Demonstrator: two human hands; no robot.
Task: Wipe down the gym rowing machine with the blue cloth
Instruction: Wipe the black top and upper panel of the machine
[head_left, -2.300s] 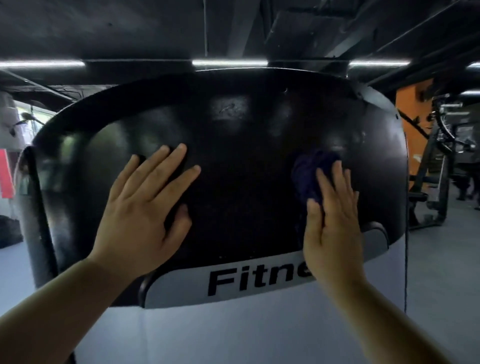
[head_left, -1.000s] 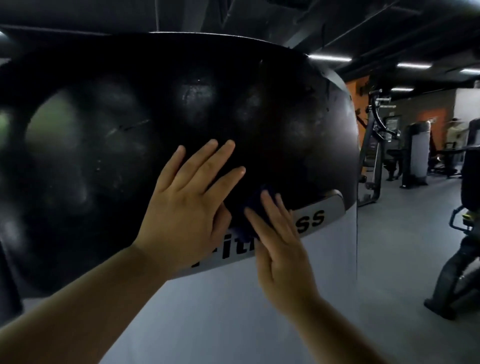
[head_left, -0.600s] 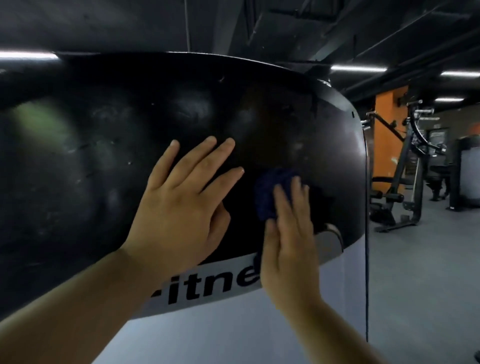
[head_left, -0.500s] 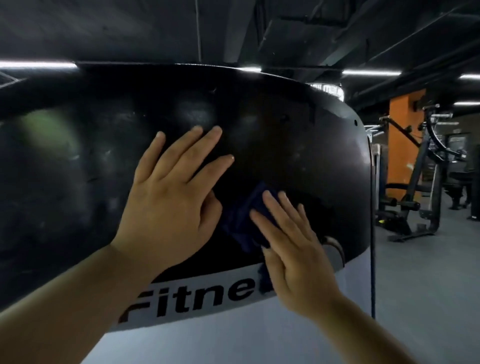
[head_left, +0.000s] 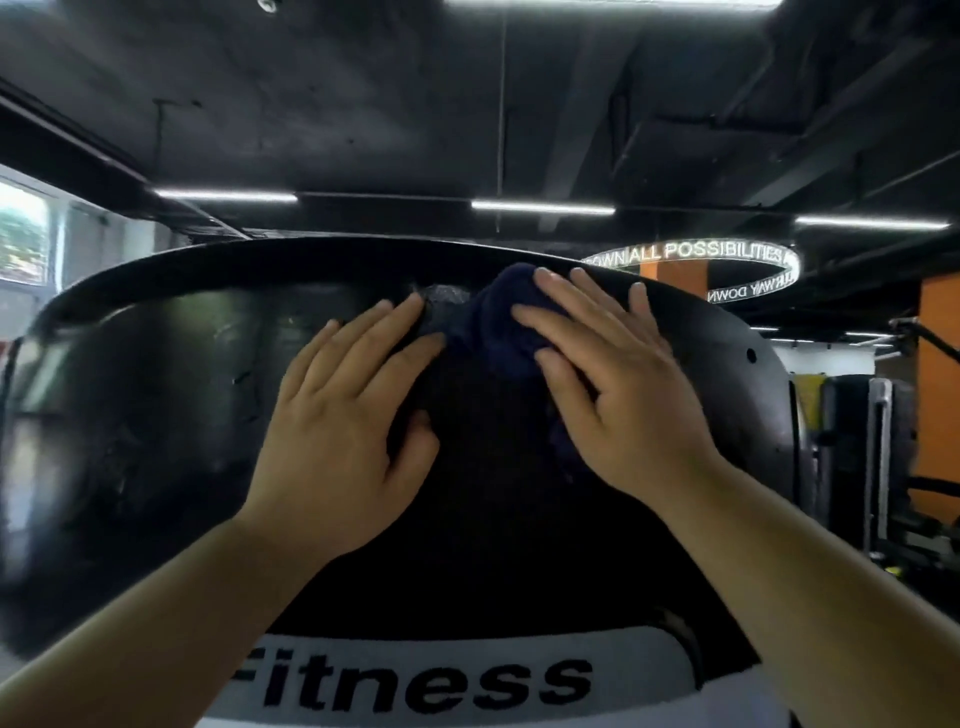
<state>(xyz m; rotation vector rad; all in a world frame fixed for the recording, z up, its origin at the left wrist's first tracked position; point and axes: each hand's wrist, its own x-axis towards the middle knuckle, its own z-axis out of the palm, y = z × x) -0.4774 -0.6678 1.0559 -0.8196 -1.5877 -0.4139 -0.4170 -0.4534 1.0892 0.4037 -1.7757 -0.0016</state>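
Dark ceiling (head_left: 363, 78), strip lights (head_left: 543, 208), orange pillar (head_left: 937, 384), window (head_left: 23, 244)

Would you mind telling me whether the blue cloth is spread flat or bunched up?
Bunched up. The cloth forms a rumpled wad pressed under the right hand, near the top edge of the black panel.

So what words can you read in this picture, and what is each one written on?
"Fitness": black letters on the white band low on the rowing machine.
"OWN ALL POSSIBILITIES": lit letters on the ring sign hanging under the ceiling; its start is hidden behind the machine.
The ring's lower arc: its letters show mirrored and are too unclear to read.
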